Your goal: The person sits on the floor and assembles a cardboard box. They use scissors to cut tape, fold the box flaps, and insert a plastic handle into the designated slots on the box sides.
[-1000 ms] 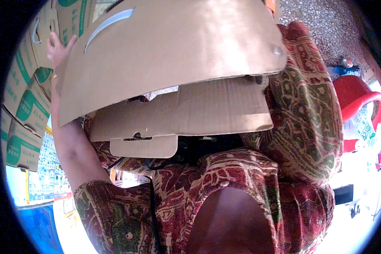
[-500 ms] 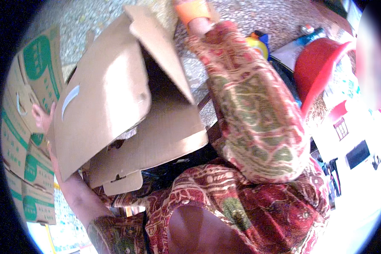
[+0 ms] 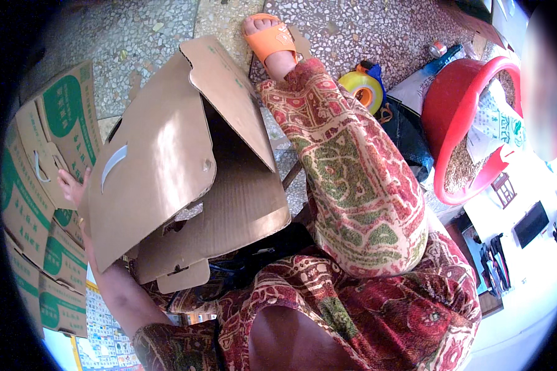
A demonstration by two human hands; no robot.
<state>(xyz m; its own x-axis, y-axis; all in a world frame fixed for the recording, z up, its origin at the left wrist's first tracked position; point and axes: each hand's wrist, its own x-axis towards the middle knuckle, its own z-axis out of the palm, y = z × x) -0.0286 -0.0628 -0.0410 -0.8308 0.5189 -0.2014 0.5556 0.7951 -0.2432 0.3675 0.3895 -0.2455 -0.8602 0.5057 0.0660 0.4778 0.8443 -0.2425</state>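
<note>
A brown cardboard box [image 3: 148,167] with its flaps spread and its inside partly showing rests tilted in front of my lap. My left forearm runs along the box's left side, and my left hand [image 3: 73,185] shows past its edge with fingers apart. Those fingers are next to green-printed cartons [image 3: 68,123], one with a white carrying handle [image 3: 40,167]. Whether the hand touches a carton I cannot tell; part of it is hidden by the brown box. My right hand is out of view.
My leg in patterned trousers [image 3: 365,173] lies right of the box, with an orange slipper [image 3: 271,40] on the foot. Beyond are a yellow and blue tape dispenser [image 3: 356,83], a black bag [image 3: 405,133] and a red tub [image 3: 439,99] holding brown bits and a plastic bag [image 3: 495,123].
The view has shifted, bringing more of the slipper and the red tub into sight. My left hand stays by the cartons, its fingers now more spread. The brown box keeps its pose.
</note>
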